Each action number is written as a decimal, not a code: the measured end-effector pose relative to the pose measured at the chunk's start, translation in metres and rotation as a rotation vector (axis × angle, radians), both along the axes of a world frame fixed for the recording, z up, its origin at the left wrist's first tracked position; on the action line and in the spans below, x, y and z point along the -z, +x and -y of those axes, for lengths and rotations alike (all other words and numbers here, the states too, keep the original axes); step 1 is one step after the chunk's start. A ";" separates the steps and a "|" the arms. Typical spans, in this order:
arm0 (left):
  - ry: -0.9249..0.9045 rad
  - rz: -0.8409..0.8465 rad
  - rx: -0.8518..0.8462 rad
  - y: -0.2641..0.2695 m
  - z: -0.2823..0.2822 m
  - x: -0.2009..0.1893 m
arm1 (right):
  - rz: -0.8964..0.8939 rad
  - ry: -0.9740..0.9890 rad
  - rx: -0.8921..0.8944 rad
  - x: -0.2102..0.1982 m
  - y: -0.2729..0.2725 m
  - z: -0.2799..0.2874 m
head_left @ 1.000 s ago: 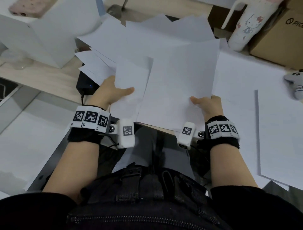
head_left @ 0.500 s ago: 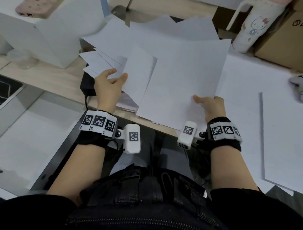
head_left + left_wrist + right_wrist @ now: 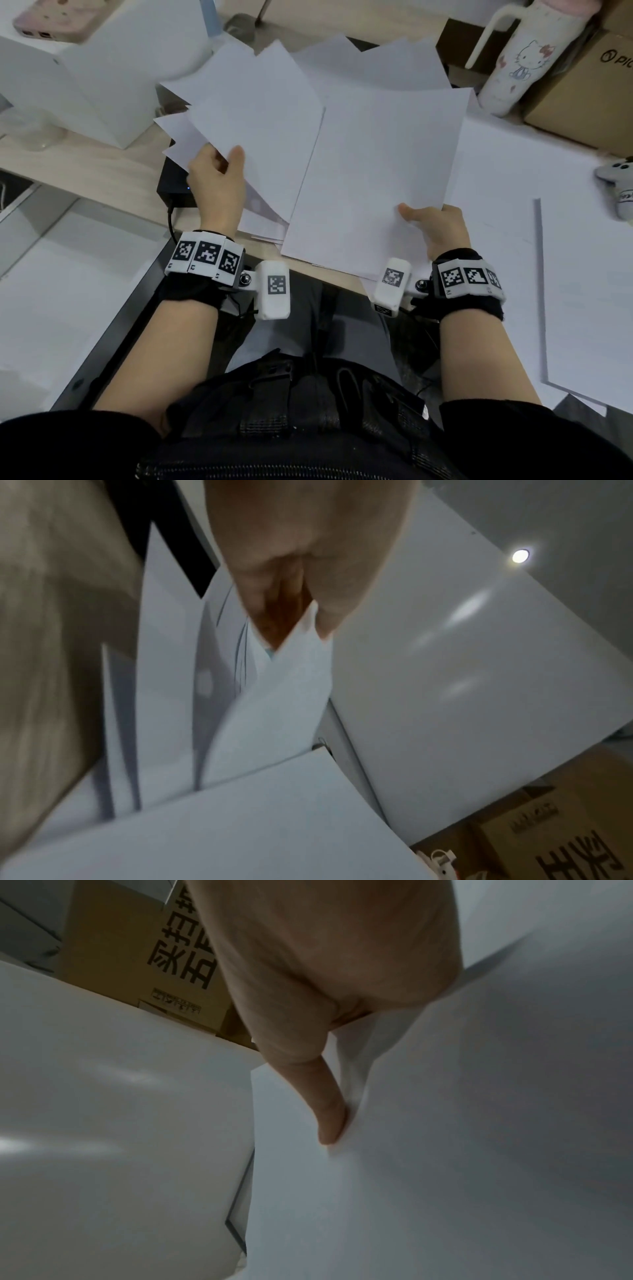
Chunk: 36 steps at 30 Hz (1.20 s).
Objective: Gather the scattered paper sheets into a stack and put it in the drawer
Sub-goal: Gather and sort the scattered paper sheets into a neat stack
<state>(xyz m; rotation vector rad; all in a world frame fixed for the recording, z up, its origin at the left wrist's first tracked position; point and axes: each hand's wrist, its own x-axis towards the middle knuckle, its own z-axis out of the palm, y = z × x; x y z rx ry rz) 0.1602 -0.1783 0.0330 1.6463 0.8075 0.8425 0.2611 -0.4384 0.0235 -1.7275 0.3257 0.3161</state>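
White paper sheets (image 3: 376,164) lie fanned and overlapping on the desk in front of me. My left hand (image 3: 219,171) pinches the near corner of a tilted sheet (image 3: 260,130); the left wrist view shows that corner (image 3: 301,639) caught between thumb and fingers. My right hand (image 3: 435,226) grips the near right edge of the large top sheet, thumb on top, fingers hidden under it. In the right wrist view the thumb (image 3: 329,1115) presses into the paper (image 3: 445,1123). More sheets (image 3: 582,274) lie flat at the right. No drawer is in view.
A white box (image 3: 113,78) with a pink phone (image 3: 51,17) on it stands at the back left. A white tumbler (image 3: 527,58) and a cardboard box (image 3: 589,85) stand at the back right. A black device (image 3: 174,188) sits under the left sheets; a grey toy (image 3: 616,185) lies far right.
My left hand let go of the lower sheet, moved forward and took hold of a tilted sheet's corner. The right hand kept its grip on the top sheet and barely moved.
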 end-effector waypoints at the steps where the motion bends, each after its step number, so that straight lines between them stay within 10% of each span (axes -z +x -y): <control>1: -0.073 -0.016 0.100 0.001 0.004 0.002 | -0.004 -0.008 0.000 0.002 0.000 -0.001; 5: -0.229 -0.238 0.432 0.007 0.020 0.023 | -0.004 -0.036 -0.020 0.003 0.000 -0.003; 12: -0.053 0.003 0.147 0.006 0.008 -0.007 | 0.115 0.055 -0.104 -0.014 -0.001 0.000; 21: -0.146 -0.005 0.437 -0.002 0.001 -0.039 | 0.211 0.204 -0.279 -0.039 0.006 -0.030; 36: -0.050 0.359 0.415 0.005 0.026 -0.064 | 0.609 0.482 -0.155 -0.068 -0.003 -0.028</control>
